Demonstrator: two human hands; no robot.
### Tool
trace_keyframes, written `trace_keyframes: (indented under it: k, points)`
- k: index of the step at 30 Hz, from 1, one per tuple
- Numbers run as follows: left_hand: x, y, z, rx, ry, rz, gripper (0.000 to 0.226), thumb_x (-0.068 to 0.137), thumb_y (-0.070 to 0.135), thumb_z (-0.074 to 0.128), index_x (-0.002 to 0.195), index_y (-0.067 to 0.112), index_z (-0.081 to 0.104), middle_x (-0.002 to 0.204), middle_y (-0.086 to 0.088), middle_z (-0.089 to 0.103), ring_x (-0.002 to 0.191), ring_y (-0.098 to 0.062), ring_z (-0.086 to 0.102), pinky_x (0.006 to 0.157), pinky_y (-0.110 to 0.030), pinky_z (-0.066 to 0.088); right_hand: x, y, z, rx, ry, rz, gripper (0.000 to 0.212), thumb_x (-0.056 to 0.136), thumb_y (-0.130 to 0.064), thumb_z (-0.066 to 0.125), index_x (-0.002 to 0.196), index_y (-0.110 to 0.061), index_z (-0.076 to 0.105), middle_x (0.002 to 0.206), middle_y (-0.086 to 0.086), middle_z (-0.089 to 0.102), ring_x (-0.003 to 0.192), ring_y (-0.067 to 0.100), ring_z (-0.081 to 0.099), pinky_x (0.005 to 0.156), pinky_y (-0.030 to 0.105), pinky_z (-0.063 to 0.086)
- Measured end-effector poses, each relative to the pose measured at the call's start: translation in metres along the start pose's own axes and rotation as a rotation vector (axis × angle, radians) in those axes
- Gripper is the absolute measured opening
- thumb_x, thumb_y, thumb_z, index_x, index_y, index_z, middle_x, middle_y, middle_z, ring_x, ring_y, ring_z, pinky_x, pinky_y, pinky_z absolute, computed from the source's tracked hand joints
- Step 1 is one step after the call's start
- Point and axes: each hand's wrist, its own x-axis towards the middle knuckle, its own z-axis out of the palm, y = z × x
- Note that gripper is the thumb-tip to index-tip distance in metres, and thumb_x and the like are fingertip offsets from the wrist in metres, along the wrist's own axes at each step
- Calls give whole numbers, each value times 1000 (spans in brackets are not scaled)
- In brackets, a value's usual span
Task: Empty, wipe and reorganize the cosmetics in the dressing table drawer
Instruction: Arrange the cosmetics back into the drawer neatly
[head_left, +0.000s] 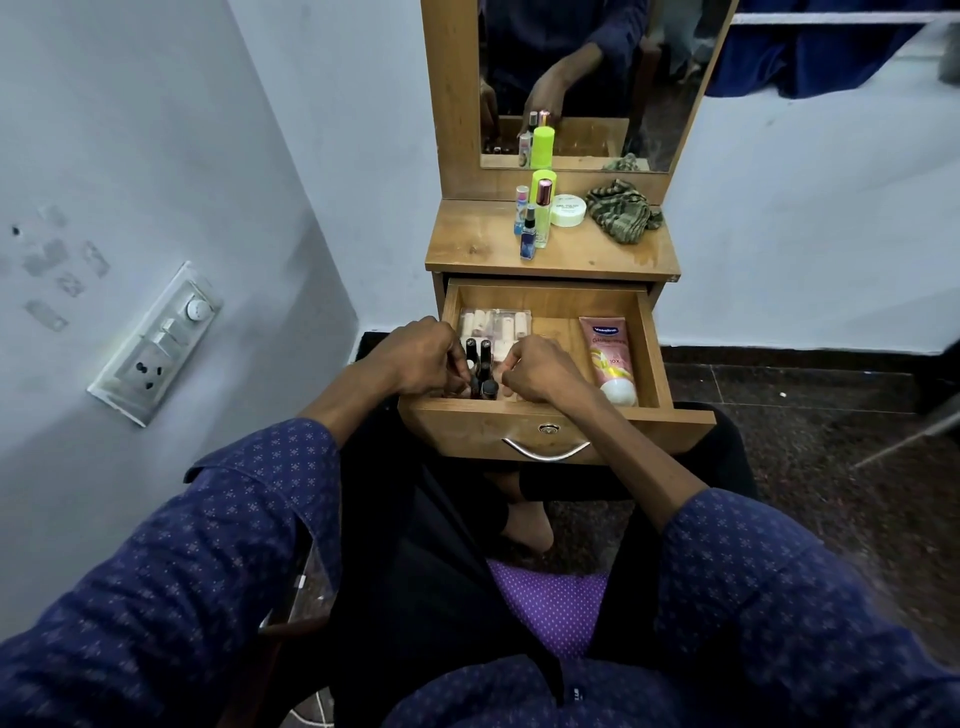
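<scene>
Both hands among small dark bottles at the front left of the open drawer.

The left hand (418, 358) and right hand (540, 371) reach in with fingers curled; what each pinches cannot be told. The upright nail-polish bottles (480, 364) stand between them, nearer the left. Behind lies a clear case (496, 325); the lotion tube (609, 358) lies front-to-back at right. The cloth (621, 213) waits on the table (478, 244).

The only view is coming from a camera on the person's head. It is looking forward and steeply down, over both sleeves, at the open drawer (550, 358) of the dressing table (550, 249). The drawer is lying near, around the centre. The wide lens is bending the walls at the edges.
</scene>
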Motion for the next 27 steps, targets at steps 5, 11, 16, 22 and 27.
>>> trace_keyframes:
  k: [5, 11, 16, 22, 27]
  points:
    - [2, 6, 1, -6, 1, -12, 12, 76, 40, 91, 84, 35, 84, 84, 14, 77, 76, -5, 68, 58, -22, 40, 5, 0, 9, 49, -65, 27, 11, 96, -14, 67, 98, -9, 77, 101, 7, 77, 101, 21, 70, 93, 36, 57]
    - [6, 12, 0, -14, 12, 0, 8, 81, 35, 88, 86, 30, 85, 82, 16, 77, 76, -2, 69, 58, -19, 41, 5, 5, 11, 40, -75, 22, 14, 95, -8, 64, 100, -11, 77, 108, 6, 76, 105, 21, 68, 90, 34, 55]
    - [21, 22, -8, -96, 88, 23, 10, 86, 34, 83, 79, 27, 83, 73, 18, 74, 69, 0, 67, 69, -31, 58, 8, 2, -6, 17, -29, -14, 15, 94, -4, 64, 98, -13, 76, 100, 6, 73, 91, 26, 74, 78, 37, 62]
    - [48, 29, -28, -87, 275, 46, 21, 95, 42, 72, 83, 25, 78, 80, 11, 74, 74, -10, 67, 65, -34, 52, 27, -8, -56, 36, 141, -146, 17, 96, -8, 66, 94, -25, 70, 93, -2, 73, 75, 14, 72, 56, 31, 57]
    - [76, 36, -49, -76, 430, 29, 13, 98, 35, 63, 100, 26, 73, 95, 7, 73, 87, -17, 66, 66, -32, 42, 50, -5, -99, -13, 371, -260, 10, 92, -17, 70, 98, -24, 72, 93, 1, 70, 86, 18, 66, 68, 31, 51]
